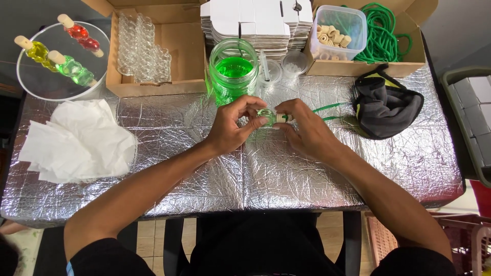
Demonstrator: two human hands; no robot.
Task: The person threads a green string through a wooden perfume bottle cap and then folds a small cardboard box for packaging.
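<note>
My left hand (231,126) and my right hand (305,133) meet over the middle of the foil-covered table (255,168). Between them they pinch a small clear bottle with green liquid (267,116), lying sideways. My right fingers grip its cork end (284,118), where a green cord (327,108) trails off to the right. A glass jar of green liquid (233,71) stands just behind my hands.
At far left, a round bowl (30,82) holds filled bottles, above white tissue (79,140). Boxes at the back hold empty clear bottles (140,48), folded white cartons (255,20), a tub of corks (337,30) and green cord (383,33). A dark cloth (386,105) lies right.
</note>
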